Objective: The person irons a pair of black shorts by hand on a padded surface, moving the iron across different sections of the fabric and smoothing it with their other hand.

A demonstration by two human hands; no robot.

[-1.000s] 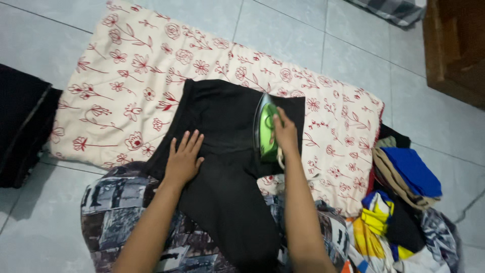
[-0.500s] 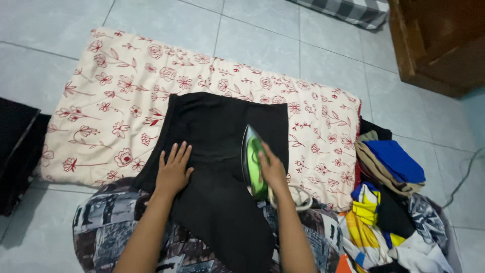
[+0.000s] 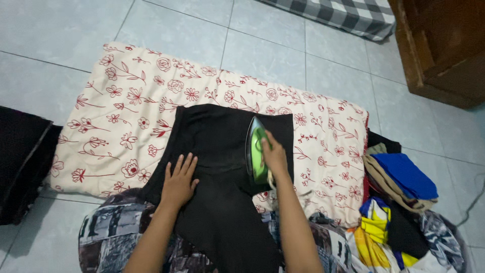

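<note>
A black garment [image 3: 217, 146] lies spread over a cream pad with red flowers [image 3: 126, 101] on the tiled floor. My left hand [image 3: 179, 181] rests flat on the garment's left side, fingers apart. A green and white iron [image 3: 256, 150] stands on the right part of the garment, and my right hand [image 3: 275, 156] is closed around its handle. The iron's tip points away from me.
A pile of folded and loose clothes [image 3: 404, 202] sits at the right, blue cloth on top. Dark fabric [image 3: 20, 162] lies at the left edge. A wooden cabinet [image 3: 444, 45] stands at top right, a checked mattress [image 3: 343, 12] at top. Patterned cloth [image 3: 111, 232] covers my lap.
The iron slid down the garment toward me, then pushed back up a little. My left hand stayed pressed on the cloth. The view shifted slightly.
</note>
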